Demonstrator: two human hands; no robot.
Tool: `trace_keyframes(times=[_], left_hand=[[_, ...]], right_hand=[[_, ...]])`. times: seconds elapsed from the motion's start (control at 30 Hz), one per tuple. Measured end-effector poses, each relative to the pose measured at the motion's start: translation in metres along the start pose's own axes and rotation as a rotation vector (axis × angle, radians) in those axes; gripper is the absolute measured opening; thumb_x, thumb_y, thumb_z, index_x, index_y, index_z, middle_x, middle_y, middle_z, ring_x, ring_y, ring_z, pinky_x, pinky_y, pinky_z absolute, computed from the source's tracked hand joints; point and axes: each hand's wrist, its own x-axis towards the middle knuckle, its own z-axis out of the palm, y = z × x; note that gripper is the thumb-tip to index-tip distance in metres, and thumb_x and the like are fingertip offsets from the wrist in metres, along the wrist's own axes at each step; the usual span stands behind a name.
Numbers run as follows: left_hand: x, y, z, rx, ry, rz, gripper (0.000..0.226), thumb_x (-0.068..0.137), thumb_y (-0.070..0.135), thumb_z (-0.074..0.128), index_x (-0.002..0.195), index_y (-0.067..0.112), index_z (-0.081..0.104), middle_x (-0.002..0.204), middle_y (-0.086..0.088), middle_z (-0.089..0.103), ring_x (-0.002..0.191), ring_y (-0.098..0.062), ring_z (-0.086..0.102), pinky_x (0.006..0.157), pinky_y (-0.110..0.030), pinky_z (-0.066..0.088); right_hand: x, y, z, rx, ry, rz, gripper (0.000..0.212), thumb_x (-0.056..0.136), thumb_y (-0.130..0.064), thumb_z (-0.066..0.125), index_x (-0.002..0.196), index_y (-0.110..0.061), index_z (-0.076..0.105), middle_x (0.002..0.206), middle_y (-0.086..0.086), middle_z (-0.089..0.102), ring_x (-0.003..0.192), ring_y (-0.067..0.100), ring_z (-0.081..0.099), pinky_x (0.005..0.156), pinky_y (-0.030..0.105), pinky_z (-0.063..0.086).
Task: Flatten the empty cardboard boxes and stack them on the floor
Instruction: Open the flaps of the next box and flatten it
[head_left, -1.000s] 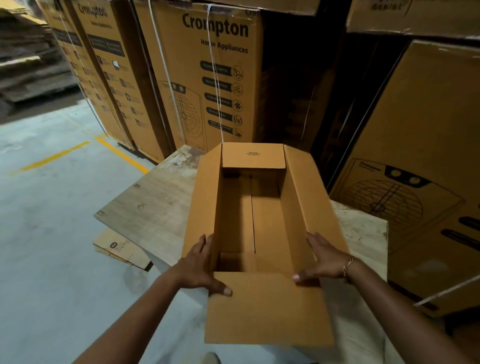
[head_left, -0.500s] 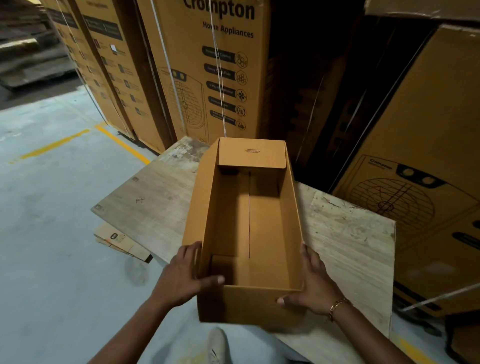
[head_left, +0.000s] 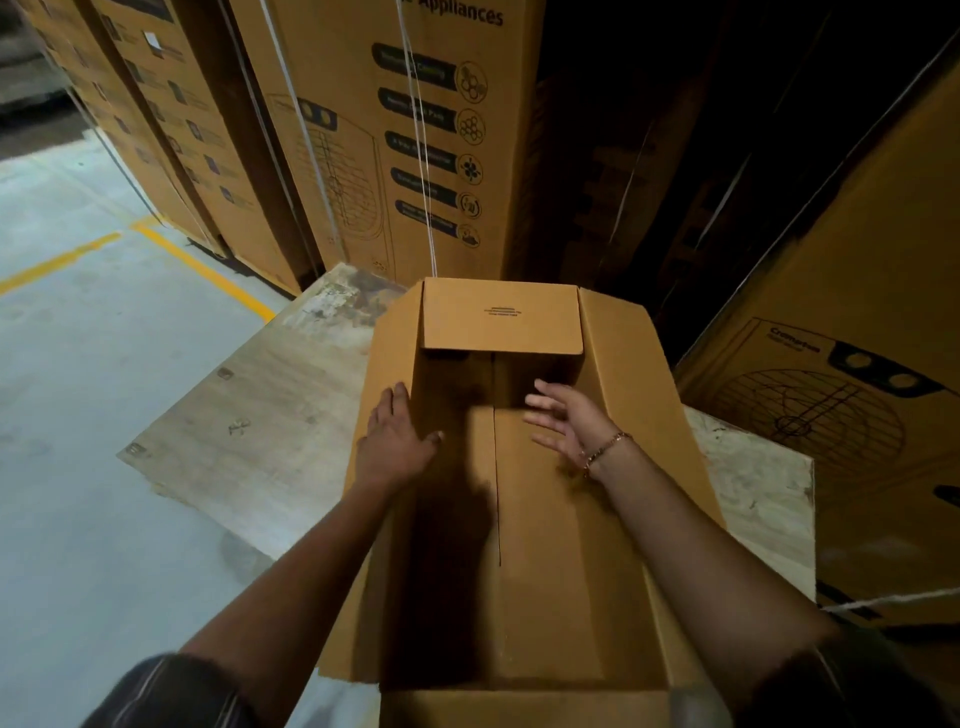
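An open, empty brown cardboard box (head_left: 540, 582) stands on a worn wooden board (head_left: 249, 436), its top flaps spread outward and its far flap (head_left: 501, 317) folded in. My left hand (head_left: 395, 441) lies flat on the left flap, thumb over the inner edge. Inside the box my right hand (head_left: 566, 421) hovers with fingers spread, above the bottom seam; I cannot tell whether it touches the cardboard.
Tall strapped appliance cartons (head_left: 405, 140) stand close behind the board, and another printed carton (head_left: 852, 395) is at the right. Concrete floor (head_left: 78, 467) with yellow lines (head_left: 202, 265) lies to the left.
Both hands left the box's near end and reached forward. The left went onto the left flap, the right went inside the box. The side flaps are spread out again and the view is closer.
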Motion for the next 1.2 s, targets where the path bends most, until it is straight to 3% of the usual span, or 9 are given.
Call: trace_keyframes(times=[0.13,0.27,0.37,0.47,0.6,0.7,0.87,1.03,1.2], left_hand=[[0.004,-0.005,0.007,-0.121,0.023,0.0,0.093,0.087,0.015,0.067,0.161,0.016,0.01,0.165,-0.006,0.023,0.141,-0.032,0.042,0.11,-0.049,0.042],[0.004,-0.003,0.008,-0.163,0.0,-0.002,0.094,0.086,0.009,0.065,0.162,0.017,0.009,0.165,-0.004,0.025,0.13,-0.032,0.052,0.1,-0.045,0.047],[0.004,-0.002,0.01,-0.178,-0.003,-0.014,0.097,0.085,0.008,0.065,0.162,0.02,0.008,0.166,-0.001,0.024,0.126,-0.031,0.055,0.096,-0.043,0.049],[0.005,-0.002,0.011,-0.18,-0.016,-0.033,0.098,0.085,0.006,0.065,0.162,0.022,0.006,0.167,0.0,0.021,0.124,-0.029,0.057,0.094,-0.042,0.053],[0.006,-0.005,0.014,-0.178,-0.009,-0.026,0.099,0.085,0.007,0.067,0.162,0.024,0.007,0.166,0.0,0.024,0.124,-0.028,0.058,0.096,-0.046,0.054],[0.008,-0.004,0.016,-0.18,0.009,-0.019,0.097,0.086,0.007,0.067,0.161,0.024,0.009,0.165,0.001,0.026,0.123,-0.027,0.059,0.096,-0.043,0.054],[0.01,-0.003,0.017,-0.176,0.015,-0.015,0.096,0.086,0.008,0.067,0.161,0.024,0.009,0.165,0.002,0.026,0.13,-0.026,0.054,0.098,-0.041,0.05],[0.01,-0.001,0.015,-0.171,0.0,-0.027,0.098,0.083,0.01,0.068,0.161,0.023,0.009,0.165,0.001,0.025,0.13,-0.027,0.054,0.102,-0.046,0.05],[0.007,0.005,0.014,-0.139,0.023,-0.015,0.093,0.087,0.015,0.066,0.161,0.023,0.009,0.164,0.0,0.026,0.134,-0.028,0.049,0.103,-0.047,0.047]], right_hand=[[0.052,-0.011,0.016,0.304,0.092,0.067,0.041,0.092,-0.028,0.062,0.129,-0.012,0.052,0.133,0.011,0.06,0.121,0.029,0.059,0.106,0.048,0.044],[0.077,-0.027,0.023,0.365,0.192,-0.17,0.032,0.092,-0.03,0.058,0.12,-0.015,0.062,0.115,0.004,0.072,0.107,0.022,0.068,0.101,0.045,0.048],[0.093,-0.053,0.028,-0.083,0.392,-0.476,0.028,0.081,-0.046,0.068,0.107,-0.039,0.059,0.118,-0.007,0.066,0.106,0.014,0.064,0.094,0.044,0.052],[0.128,-0.087,0.018,-0.799,0.526,-0.698,0.054,0.085,-0.044,0.067,0.135,-0.039,0.047,0.147,-0.006,0.042,0.132,0.02,0.044,0.105,0.044,0.043],[0.177,-0.118,-0.003,-1.442,0.416,-0.479,0.067,0.093,-0.041,0.059,0.152,-0.03,0.029,0.161,-0.001,0.024,0.144,0.028,0.025,0.113,0.047,0.025],[0.199,-0.114,-0.011,-1.653,0.384,-0.388,0.063,0.092,-0.045,0.058,0.149,-0.032,0.033,0.155,0.0,0.034,0.14,0.029,0.03,0.11,0.048,0.025],[0.209,-0.107,-0.009,-1.69,0.422,-0.394,0.069,0.088,-0.045,0.064,0.146,-0.03,0.032,0.148,0.006,0.039,0.136,0.031,0.033,0.107,0.051,0.028],[0.178,-0.085,-0.021,-1.546,0.39,-0.393,0.113,0.082,-0.035,0.074,0.157,-0.025,-0.01,0.166,0.004,-0.011,0.152,0.027,-0.004,0.121,0.052,0.01],[0.072,-0.011,-0.046,-1.171,0.368,-0.231,0.1,0.092,-0.037,0.063,0.157,-0.026,-0.012,0.166,-0.003,-0.008,0.153,0.024,0.002,0.12,0.051,0.02]])
